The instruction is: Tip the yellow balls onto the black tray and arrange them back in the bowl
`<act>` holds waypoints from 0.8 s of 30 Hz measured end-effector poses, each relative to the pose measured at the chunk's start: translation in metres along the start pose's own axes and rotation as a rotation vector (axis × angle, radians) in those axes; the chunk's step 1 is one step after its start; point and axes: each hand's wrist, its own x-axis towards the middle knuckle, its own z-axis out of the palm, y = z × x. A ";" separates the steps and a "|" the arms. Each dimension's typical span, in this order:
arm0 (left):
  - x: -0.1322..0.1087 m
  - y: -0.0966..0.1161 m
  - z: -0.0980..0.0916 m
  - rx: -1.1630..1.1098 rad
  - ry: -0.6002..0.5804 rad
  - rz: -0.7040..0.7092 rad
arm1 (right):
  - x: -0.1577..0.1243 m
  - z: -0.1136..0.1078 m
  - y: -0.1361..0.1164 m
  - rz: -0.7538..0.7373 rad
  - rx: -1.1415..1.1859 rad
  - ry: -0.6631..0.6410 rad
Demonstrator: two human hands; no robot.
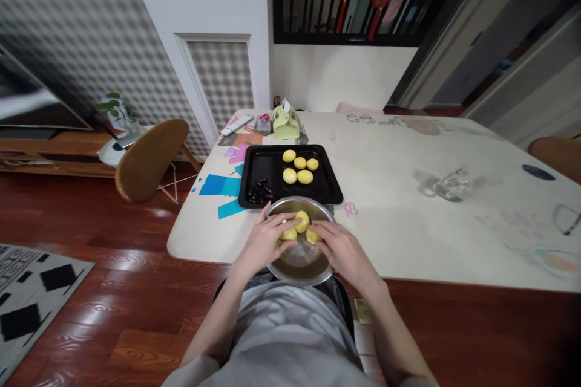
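A metal bowl [302, 275] rests at the table's near edge, close to my body, with three yellow lemons in it. My left hand [265, 242] reaches in from the left, its thumb and fingers curled round the left lemon [289, 234], with fingertips also touching the upper lemon [302, 221]. From the other side my right hand [342, 249] has its fingers closed over the right lemon [312, 236]. Just beyond the bowl lies a black baking tray [263, 160] holding several more lemons [304, 177] and a small heap of dark glossy pieces [260, 191].
Behind the tray stand a green tissue box [285, 121] and a white remote control [237, 125]. A clear glass object [454, 185] sits on the right of the white table [385, 217]; glasses [566, 219] lie farther right. A wooden chair [152, 160] is at the left.
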 end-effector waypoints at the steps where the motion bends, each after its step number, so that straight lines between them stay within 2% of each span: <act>1: 0.000 0.000 0.000 0.002 0.000 -0.001 | -0.001 0.001 0.000 -0.001 0.005 0.010; 6: 0.000 0.000 0.000 0.006 0.004 0.004 | -0.005 0.000 -0.001 -0.015 0.043 0.038; 13: 0.000 0.000 0.000 0.013 0.000 0.014 | -0.011 -0.003 0.008 -0.142 0.142 0.058; 24: -0.001 0.005 -0.001 0.032 0.052 -0.015 | -0.008 0.016 0.025 -0.262 0.241 0.242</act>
